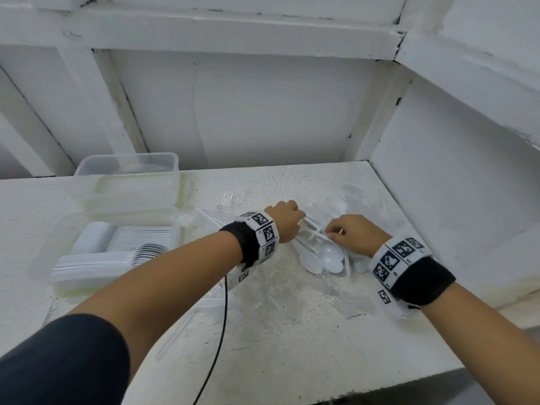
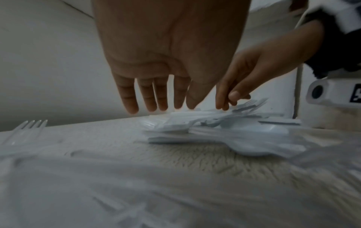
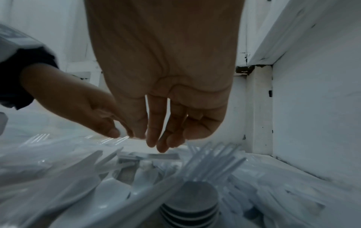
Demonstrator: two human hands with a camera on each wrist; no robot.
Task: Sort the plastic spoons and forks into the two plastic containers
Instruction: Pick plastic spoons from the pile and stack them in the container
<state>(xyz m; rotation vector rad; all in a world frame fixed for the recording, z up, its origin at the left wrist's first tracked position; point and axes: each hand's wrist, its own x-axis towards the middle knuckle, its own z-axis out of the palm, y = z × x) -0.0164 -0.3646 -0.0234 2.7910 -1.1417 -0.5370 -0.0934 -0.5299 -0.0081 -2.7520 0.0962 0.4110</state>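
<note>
Near the surface's [image 1: 263,331] left edge, one container [image 1: 117,244] already held rows of spoons; the container [image 1: 128,176] behind it looked nearly empty. You worked the mixed pile [image 1: 324,252] toward the right edge, left hand [image 1: 285,222] fingers straight and touching it, right hand [image 1: 355,232] pinching a fork [image 2: 248,103]. Much sorting seemingly remained.

White plastic spoons [image 1: 323,257] lie on a speckled white table [image 1: 277,331]. Black-and-white checkered markers pattern the wristbands [image 1: 400,258]; the containers [image 1: 128,176] are clear.
</note>
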